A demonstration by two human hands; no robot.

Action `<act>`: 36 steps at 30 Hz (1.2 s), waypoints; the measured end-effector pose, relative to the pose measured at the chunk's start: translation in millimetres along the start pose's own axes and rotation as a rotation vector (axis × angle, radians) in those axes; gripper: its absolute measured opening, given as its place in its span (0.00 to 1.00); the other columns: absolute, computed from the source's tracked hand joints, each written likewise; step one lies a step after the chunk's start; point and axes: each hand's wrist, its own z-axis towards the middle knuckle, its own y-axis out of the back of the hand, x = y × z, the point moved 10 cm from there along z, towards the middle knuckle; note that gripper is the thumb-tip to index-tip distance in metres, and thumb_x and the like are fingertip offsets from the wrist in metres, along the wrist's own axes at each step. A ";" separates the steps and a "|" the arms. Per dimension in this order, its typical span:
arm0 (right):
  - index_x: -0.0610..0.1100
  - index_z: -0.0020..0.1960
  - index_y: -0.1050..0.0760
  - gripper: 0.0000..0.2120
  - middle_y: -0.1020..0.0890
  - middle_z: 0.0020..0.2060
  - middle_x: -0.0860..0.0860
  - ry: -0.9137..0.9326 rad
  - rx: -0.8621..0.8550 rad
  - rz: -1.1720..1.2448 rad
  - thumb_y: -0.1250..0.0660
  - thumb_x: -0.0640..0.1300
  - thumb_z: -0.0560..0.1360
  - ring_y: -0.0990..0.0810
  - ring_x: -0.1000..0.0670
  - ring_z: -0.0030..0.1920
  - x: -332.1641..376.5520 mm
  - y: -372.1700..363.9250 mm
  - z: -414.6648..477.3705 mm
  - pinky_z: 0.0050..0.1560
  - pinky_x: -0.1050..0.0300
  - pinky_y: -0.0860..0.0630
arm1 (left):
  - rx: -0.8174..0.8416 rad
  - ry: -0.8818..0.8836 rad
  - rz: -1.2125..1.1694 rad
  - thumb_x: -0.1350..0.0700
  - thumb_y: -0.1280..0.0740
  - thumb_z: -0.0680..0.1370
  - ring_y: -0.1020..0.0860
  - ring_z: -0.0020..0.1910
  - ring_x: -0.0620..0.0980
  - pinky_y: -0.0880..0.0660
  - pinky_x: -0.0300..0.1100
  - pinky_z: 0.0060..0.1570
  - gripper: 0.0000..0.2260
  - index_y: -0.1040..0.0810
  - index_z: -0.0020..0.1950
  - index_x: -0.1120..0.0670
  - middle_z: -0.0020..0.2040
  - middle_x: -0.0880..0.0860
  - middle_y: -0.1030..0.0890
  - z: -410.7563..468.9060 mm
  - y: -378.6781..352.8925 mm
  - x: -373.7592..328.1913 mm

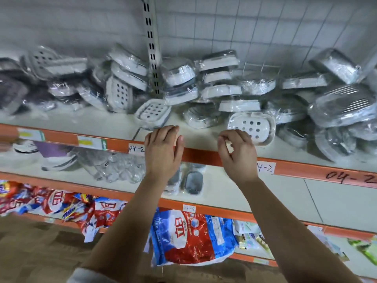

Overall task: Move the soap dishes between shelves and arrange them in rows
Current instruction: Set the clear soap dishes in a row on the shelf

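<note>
The soap dishes (220, 78) lie in a loose heap on the upper shelf (306, 170), just beyond both hands and spreading far to either side of them. Most are wrapped in clear plastic bags, and they lean and overlap in no order. I see no row there, so I judge the arranging is at its beginning and nearly all of it is left.

One white dish with holes (252, 127) lies flat at the fingertips of the right hand (237, 154). A second holed dish (152, 111) lies a little beyond the left hand (163, 149). The left hand is flat with straight fingers over the orange shelf edge and holds nothing. The right hand has its fingers loosely curled, thumb near forefinger; I cannot tell if it pinches the wrapping of the white dish or only comes close to it.

Below the hands, the middle shelf (275, 193) carries a few grey dishes (193, 181) under the left wrist, and much bare space lies under the right forearm, where rows could go. The dishes that show their inside are empty. On the lowest shelf, near the forearms, lie detergent bags (189, 235).
</note>
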 end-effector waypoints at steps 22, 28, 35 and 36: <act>0.41 0.52 0.20 0.19 0.16 0.45 0.45 -0.137 0.054 -0.274 0.42 0.53 0.77 0.21 0.39 0.49 22.0 -130.0 38.5 0.46 0.46 0.21 | 0.258 -0.118 -0.045 0.41 0.38 0.78 0.21 0.58 0.56 0.27 0.51 0.57 0.21 0.17 0.59 0.54 0.58 0.52 0.18 57.4 -50.1 120.5; 0.41 0.51 0.20 0.19 0.17 0.44 0.45 -0.126 0.041 -0.303 0.43 0.53 0.76 0.21 0.40 0.49 24.3 -129.3 37.7 0.43 0.48 0.21 | 0.184 -0.116 -0.099 0.42 0.42 0.81 0.20 0.56 0.57 0.27 0.50 0.53 0.22 0.22 0.65 0.55 0.56 0.55 0.17 50.1 -30.5 126.8; 0.41 0.50 0.21 0.18 0.17 0.44 0.46 -0.121 0.032 -0.322 0.42 0.52 0.76 0.21 0.40 0.48 22.1 -130.2 37.2 0.42 0.49 0.22 | 0.093 -0.042 -0.234 0.47 0.44 0.82 0.18 0.46 0.59 0.22 0.49 0.41 0.20 0.26 0.69 0.56 0.52 0.59 0.17 55.5 -6.1 133.5; 0.41 0.50 0.21 0.18 0.17 0.43 0.46 -0.115 0.028 -0.327 0.42 0.52 0.76 0.21 0.40 0.48 22.6 -129.9 37.3 0.42 0.49 0.22 | 0.085 -0.029 -0.250 0.48 0.45 0.83 0.18 0.44 0.59 0.22 0.49 0.38 0.19 0.27 0.70 0.53 0.52 0.59 0.17 55.7 -4.6 135.3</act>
